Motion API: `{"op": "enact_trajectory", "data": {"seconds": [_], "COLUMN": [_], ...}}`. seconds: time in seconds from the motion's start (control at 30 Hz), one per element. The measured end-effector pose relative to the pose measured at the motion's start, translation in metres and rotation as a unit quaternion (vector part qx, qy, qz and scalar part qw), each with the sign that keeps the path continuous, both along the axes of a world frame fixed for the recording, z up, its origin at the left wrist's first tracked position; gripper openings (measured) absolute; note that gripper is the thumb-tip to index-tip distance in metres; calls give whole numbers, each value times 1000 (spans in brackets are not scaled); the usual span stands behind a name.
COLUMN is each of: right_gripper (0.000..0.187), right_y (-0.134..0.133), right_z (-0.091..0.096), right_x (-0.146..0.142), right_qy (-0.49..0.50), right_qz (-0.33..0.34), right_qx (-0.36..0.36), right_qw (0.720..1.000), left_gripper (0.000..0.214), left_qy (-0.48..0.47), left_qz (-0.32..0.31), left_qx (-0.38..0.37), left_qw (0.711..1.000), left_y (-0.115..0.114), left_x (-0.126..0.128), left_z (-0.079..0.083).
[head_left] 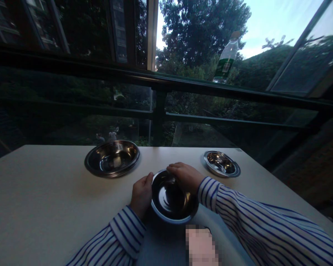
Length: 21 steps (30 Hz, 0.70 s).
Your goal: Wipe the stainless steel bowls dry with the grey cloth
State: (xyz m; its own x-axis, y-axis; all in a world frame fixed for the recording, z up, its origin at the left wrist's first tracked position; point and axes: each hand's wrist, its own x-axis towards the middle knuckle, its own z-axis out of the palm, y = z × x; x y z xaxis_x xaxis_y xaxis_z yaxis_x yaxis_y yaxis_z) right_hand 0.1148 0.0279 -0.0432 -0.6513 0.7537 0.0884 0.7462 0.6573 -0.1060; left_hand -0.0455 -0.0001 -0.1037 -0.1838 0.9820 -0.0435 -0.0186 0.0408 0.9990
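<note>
A shiny steel bowl (170, 199) is between my two hands near the front of the white table, its hollow side facing me. My left hand (142, 194) grips the bowl's left rim, thumb up along the edge and the other fingers hidden behind. Across the upper right rim lies my right hand (186, 176), its fingers bent over the edge. Whether the bowl touches the table cannot be made out.
A wide stack of steel basins (112, 159) stands at the back left of the white table (58, 207). At the back right is a smaller steel bowl (221, 163). A bottle with a green label (225, 64) stands on the dark railing (188, 84) beyond. A blurred-out patch covers part of the bottom.
</note>
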Motion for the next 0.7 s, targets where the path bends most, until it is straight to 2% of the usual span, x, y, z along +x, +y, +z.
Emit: {"op": "enact_trajectory", "data": {"seconds": [0.13, 0.33, 0.43, 0.6, 0.7], "right_gripper": [29, 35, 37, 39, 41], "right_y": [-2, 6, 5, -19, -43], "right_z": [3, 1, 1, 2, 0], "right_x": [20, -3, 5, 41, 56], "right_qy": [-1, 4, 12, 34, 54], "right_qz": [-31, 1, -1, -36, -28], "right_qx": [-10, -18, -22, -27, -31], "right_qw": [999, 1000, 1000, 998, 998], "left_gripper": [37, 35, 33, 30, 30], "left_qy": [-1, -14, -9, 6, 16], "left_qz": [-10, -1, 8, 16, 23], "left_qx": [0, 1, 1, 1, 4], "left_qw": [1000, 1000, 1000, 1000, 1000], "left_y": [0, -1, -1, 1, 1], "left_x": [1, 0, 0, 1, 1], "left_z": [1, 4, 5, 4, 4]}}
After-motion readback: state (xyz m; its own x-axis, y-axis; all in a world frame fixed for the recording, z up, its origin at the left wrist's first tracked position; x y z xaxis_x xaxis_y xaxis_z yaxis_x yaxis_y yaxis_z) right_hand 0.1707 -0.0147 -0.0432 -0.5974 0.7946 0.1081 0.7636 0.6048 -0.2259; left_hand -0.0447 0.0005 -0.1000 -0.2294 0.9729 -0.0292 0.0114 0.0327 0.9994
